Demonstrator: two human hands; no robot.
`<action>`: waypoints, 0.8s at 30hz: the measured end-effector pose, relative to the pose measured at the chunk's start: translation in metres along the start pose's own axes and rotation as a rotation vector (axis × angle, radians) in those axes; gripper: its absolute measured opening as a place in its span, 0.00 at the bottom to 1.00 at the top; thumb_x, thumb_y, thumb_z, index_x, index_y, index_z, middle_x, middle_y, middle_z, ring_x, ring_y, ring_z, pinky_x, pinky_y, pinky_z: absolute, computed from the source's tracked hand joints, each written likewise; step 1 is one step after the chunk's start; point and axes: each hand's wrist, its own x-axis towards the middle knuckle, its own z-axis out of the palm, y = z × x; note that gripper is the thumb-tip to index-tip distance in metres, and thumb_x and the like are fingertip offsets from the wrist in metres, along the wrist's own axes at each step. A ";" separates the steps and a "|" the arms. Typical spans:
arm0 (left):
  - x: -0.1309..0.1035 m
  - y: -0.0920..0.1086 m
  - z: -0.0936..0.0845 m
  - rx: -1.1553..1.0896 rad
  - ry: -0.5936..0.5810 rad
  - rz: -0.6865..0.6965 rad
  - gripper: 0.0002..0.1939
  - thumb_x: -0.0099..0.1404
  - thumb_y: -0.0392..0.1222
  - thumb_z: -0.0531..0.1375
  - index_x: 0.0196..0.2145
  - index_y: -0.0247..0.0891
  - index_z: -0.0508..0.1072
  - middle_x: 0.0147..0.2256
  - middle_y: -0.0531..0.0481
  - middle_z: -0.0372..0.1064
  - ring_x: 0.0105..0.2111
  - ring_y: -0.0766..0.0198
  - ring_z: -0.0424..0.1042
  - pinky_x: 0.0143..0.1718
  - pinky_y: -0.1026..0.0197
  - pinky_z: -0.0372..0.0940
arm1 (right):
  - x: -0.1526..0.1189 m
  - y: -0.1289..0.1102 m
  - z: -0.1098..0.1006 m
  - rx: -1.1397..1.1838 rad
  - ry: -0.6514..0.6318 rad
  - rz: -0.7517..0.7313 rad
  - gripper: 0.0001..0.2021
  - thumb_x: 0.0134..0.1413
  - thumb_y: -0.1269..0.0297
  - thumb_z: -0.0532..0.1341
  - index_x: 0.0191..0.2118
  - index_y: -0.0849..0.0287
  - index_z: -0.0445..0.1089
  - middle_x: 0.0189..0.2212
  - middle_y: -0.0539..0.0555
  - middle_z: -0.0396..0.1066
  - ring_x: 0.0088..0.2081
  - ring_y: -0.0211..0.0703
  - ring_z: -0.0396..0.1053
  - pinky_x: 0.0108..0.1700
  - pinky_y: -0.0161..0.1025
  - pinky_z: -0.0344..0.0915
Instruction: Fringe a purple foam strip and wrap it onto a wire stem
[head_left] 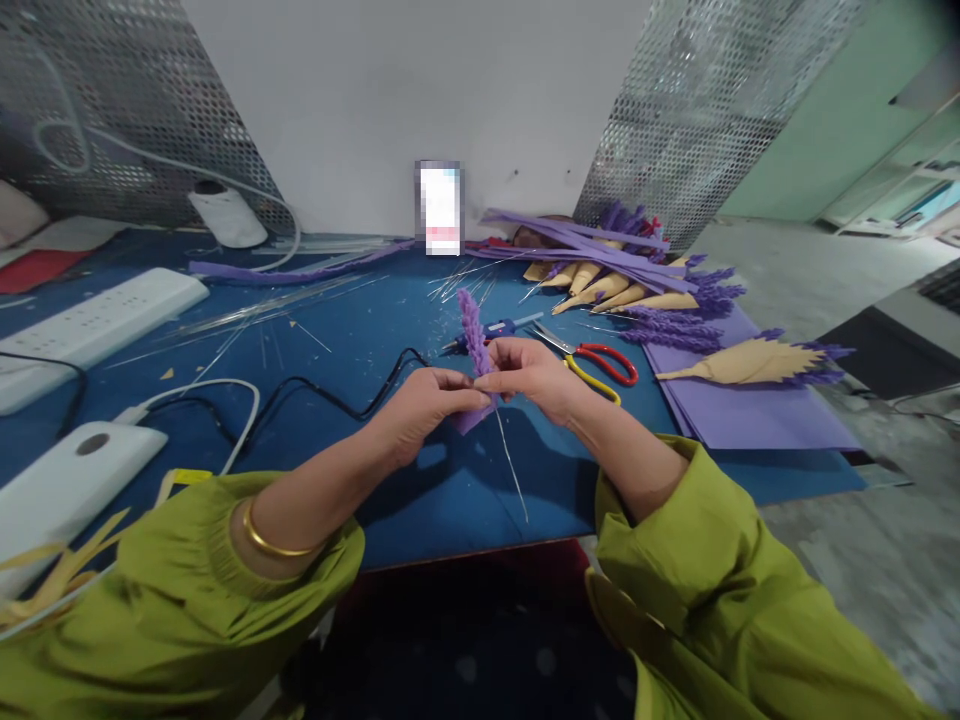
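Observation:
Between my two hands, above the blue tabletop, stands a purple lavender flower [472, 325] with a thin wire stem that slants down toward the front edge. My right hand [534, 378] is closed on the flower's lower part, thumb and fingers pinched. Just below, my left hand [439, 405] pinches a purple paper strip [474, 418] that meets the flower's base. The fingers hide how the strip joins the stem. Behind the flower lies a blue glue gun [499, 329]. To the right of my right hand rest scissors [592, 360] with red and yellow handles.
Finished lavender stems wrapped in tan paper [615, 285] and purple strips [577, 240] pile at the back right. Purple paper sheets [757, 420] lie at the right edge. White power strips [105, 330] and cables occupy the left. A phone [440, 205] stands against the wall. Loose wires [247, 310] are scattered behind.

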 end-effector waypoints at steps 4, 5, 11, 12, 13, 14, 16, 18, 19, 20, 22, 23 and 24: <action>-0.001 -0.001 0.002 0.030 0.049 0.033 0.06 0.47 0.41 0.68 0.22 0.36 0.77 0.20 0.55 0.66 0.23 0.68 0.61 0.27 0.64 0.56 | 0.001 0.003 0.001 -0.009 0.018 0.016 0.16 0.38 0.60 0.70 0.24 0.58 0.62 0.18 0.43 0.60 0.22 0.32 0.58 0.24 0.32 0.56; -0.001 -0.002 0.002 0.028 0.055 0.030 0.06 0.47 0.40 0.68 0.21 0.36 0.77 0.20 0.55 0.66 0.23 0.68 0.61 0.27 0.64 0.56 | 0.001 0.003 0.001 -0.006 0.018 0.019 0.16 0.38 0.60 0.71 0.24 0.58 0.62 0.18 0.43 0.60 0.22 0.32 0.58 0.23 0.32 0.56; 0.001 -0.005 0.001 0.025 0.014 0.036 0.09 0.49 0.45 0.68 0.26 0.36 0.79 0.23 0.53 0.70 0.25 0.67 0.63 0.30 0.63 0.57 | 0.002 0.005 0.001 0.017 0.062 0.006 0.17 0.36 0.59 0.72 0.23 0.59 0.62 0.18 0.43 0.60 0.21 0.31 0.57 0.23 0.32 0.55; 0.001 -0.004 0.001 0.038 0.027 0.047 0.09 0.49 0.45 0.68 0.25 0.36 0.79 0.23 0.53 0.69 0.25 0.67 0.62 0.29 0.63 0.56 | 0.002 0.005 0.001 0.023 0.069 0.007 0.17 0.36 0.60 0.72 0.23 0.59 0.62 0.17 0.43 0.60 0.21 0.32 0.57 0.23 0.32 0.55; 0.001 -0.004 0.001 0.047 0.047 0.055 0.09 0.49 0.45 0.68 0.24 0.36 0.79 0.22 0.53 0.69 0.24 0.68 0.61 0.29 0.63 0.56 | 0.003 0.006 0.001 0.032 0.071 0.011 0.17 0.35 0.60 0.72 0.24 0.59 0.63 0.18 0.43 0.61 0.21 0.32 0.57 0.23 0.32 0.55; 0.000 -0.004 0.002 0.048 0.068 0.059 0.09 0.49 0.45 0.68 0.23 0.36 0.79 0.21 0.53 0.68 0.23 0.68 0.60 0.28 0.63 0.55 | 0.003 0.006 0.001 0.047 0.067 0.015 0.17 0.35 0.60 0.72 0.24 0.60 0.64 0.18 0.44 0.62 0.21 0.32 0.58 0.23 0.32 0.56; 0.000 -0.002 0.002 0.007 0.082 0.057 0.08 0.50 0.44 0.67 0.22 0.36 0.78 0.20 0.53 0.67 0.23 0.68 0.60 0.27 0.63 0.54 | 0.003 0.007 0.000 0.113 0.043 0.029 0.15 0.37 0.60 0.72 0.26 0.60 0.67 0.19 0.45 0.64 0.22 0.32 0.59 0.23 0.31 0.57; 0.001 -0.001 0.002 -0.088 0.067 0.048 0.08 0.50 0.44 0.68 0.22 0.36 0.79 0.21 0.52 0.69 0.23 0.68 0.61 0.27 0.63 0.55 | 0.004 0.007 -0.001 0.227 0.005 0.050 0.14 0.39 0.60 0.72 0.30 0.60 0.70 0.21 0.45 0.66 0.22 0.31 0.59 0.24 0.31 0.58; 0.001 0.000 0.002 -0.145 0.053 0.045 0.08 0.50 0.44 0.68 0.23 0.36 0.79 0.22 0.52 0.70 0.24 0.68 0.62 0.28 0.64 0.56 | 0.004 0.007 -0.002 0.289 -0.016 0.058 0.14 0.40 0.60 0.71 0.33 0.60 0.72 0.23 0.46 0.67 0.22 0.30 0.59 0.24 0.30 0.59; 0.001 0.000 0.002 -0.202 0.037 0.043 0.09 0.50 0.45 0.68 0.24 0.36 0.80 0.24 0.51 0.71 0.25 0.67 0.64 0.29 0.64 0.58 | 0.004 0.007 -0.003 0.343 -0.036 0.062 0.14 0.40 0.61 0.71 0.35 0.59 0.72 0.24 0.46 0.69 0.22 0.30 0.60 0.25 0.30 0.60; 0.001 0.001 0.003 -0.294 -0.001 0.045 0.10 0.49 0.45 0.70 0.27 0.36 0.81 0.27 0.49 0.74 0.29 0.66 0.67 0.33 0.64 0.60 | 0.004 0.006 -0.004 0.415 -0.070 0.054 0.15 0.40 0.62 0.72 0.37 0.58 0.73 0.28 0.47 0.71 0.23 0.30 0.62 0.25 0.29 0.62; 0.001 0.001 0.003 -0.322 -0.021 0.042 0.10 0.49 0.45 0.70 0.28 0.36 0.81 0.28 0.49 0.75 0.31 0.66 0.68 0.35 0.64 0.61 | 0.003 0.006 -0.005 0.432 -0.083 0.048 0.15 0.40 0.63 0.72 0.37 0.58 0.73 0.29 0.47 0.72 0.23 0.30 0.63 0.25 0.28 0.62; 0.001 0.000 0.003 -0.341 -0.037 0.036 0.11 0.49 0.45 0.71 0.29 0.36 0.81 0.29 0.49 0.75 0.32 0.65 0.69 0.37 0.65 0.61 | 0.003 0.005 -0.005 0.440 -0.096 0.048 0.15 0.40 0.64 0.72 0.37 0.58 0.72 0.29 0.47 0.73 0.23 0.29 0.63 0.25 0.28 0.62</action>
